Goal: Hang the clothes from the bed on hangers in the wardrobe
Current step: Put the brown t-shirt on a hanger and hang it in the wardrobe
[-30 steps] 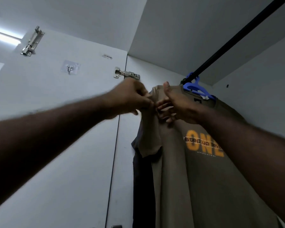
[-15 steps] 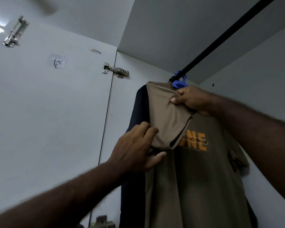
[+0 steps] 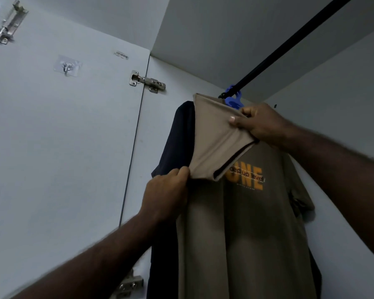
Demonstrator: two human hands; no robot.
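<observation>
Hanging from the one black rail (image 3: 289, 46) inside the wardrobe is one brown T-shirt (image 3: 246, 234) with an orange print on the chest. It sits on one blue hanger (image 3: 233, 100), and the hook of the hanger goes over the rail.

Just behind the T-shirt there is one dark garment (image 3: 177, 137). It seems to hang from the same rail, but its top is hidden behind the brown cloth.

Two hands are on one sleeve (image 3: 216, 143) of the T-shirt, which is stretched between them. The left hand (image 3: 166, 190) grips the lower edge of the sleeve, with the fingers curled around the cloth. The right hand (image 3: 261, 124) is higher, just below the hanger, and it pinches the upper part of the sleeve between the thumb and the curled fingers. Both forearms reach up from below.

On the left stands the open wardrobe door (image 3: 52, 147). It carries two metal hinges, an upper hinge (image 3: 147, 82) and a lower hinge (image 3: 127, 284), one small adhesive hook (image 3: 67, 66), one bolt latch (image 3: 8, 24) near the top corner and one small label (image 3: 121, 55).
</observation>
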